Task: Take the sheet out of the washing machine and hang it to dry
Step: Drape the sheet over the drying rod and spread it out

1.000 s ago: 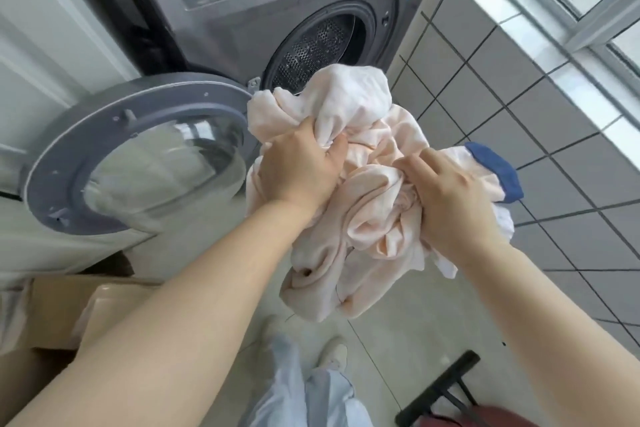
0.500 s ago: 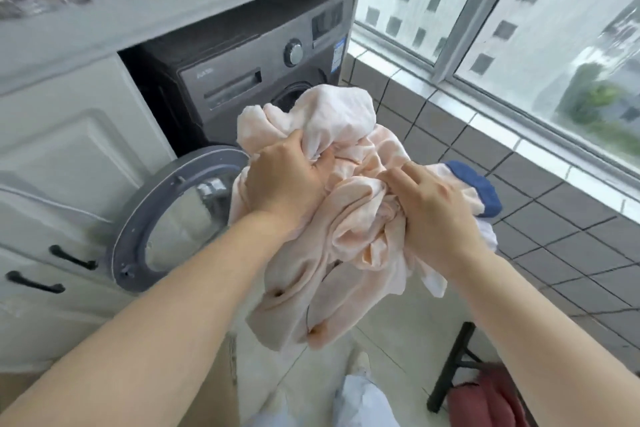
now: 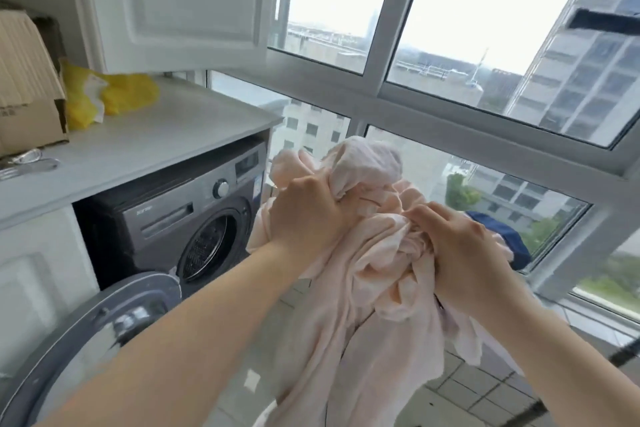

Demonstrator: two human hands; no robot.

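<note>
The washing machine door (image 3: 86, 340) stands swung open at lower left, and the drum opening (image 3: 207, 246) behind it shows no fabric. The machine is therefore judged emptied; the step in hand is carrying the load to a drying place.

The left hand (image 3: 308, 218) is clenched around an upper bunch of the pale pink sheet (image 3: 363, 288), knuckles up. The sheet is held in the air in front of the window (image 3: 381, 80), clear of the machine, crumpled into a wad with a long fold hanging down between the forearms. The right hand (image 3: 464, 250) grips the wad lower and to the right, fingers dug into the folds. A dark blue fabric edge (image 3: 509, 239) shows just behind this hand; whether it is part of the sheet cannot be told.

Procedure advice:
- Keep both grips firm; wet fabric is heavy and slips.
- Gather the hanging fold so it clears the floor.
- Find one hem or corner before spreading.
- No drying rail is identifiable in view.
</note>
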